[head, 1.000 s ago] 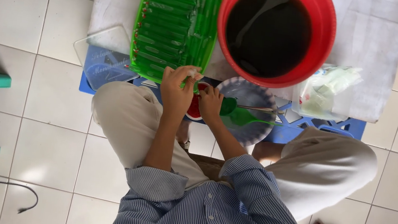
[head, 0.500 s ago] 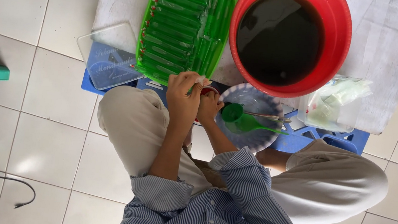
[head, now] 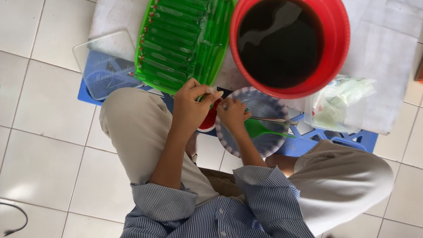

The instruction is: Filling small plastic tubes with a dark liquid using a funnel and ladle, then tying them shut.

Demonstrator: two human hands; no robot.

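Spillage is risked: thin clear tube (head: 213, 96) is pinched shut-fingered by left hand (head: 192, 103) and right hand (head: 232, 115) beside brimming red plastic basin (head: 338, 54), easily knocked.

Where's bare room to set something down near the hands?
White cloth lies bare right of the red basin; bare floor tiles left of the green tray. Crowded around both hands, plate and bag.

Soft, even daylight fills my view; the white floor tiles (head: 15, 9) look bright. Pale reflections ripple on the dark liquid in the red basin (head: 289, 37). Shadows stay faint, everything sharp.
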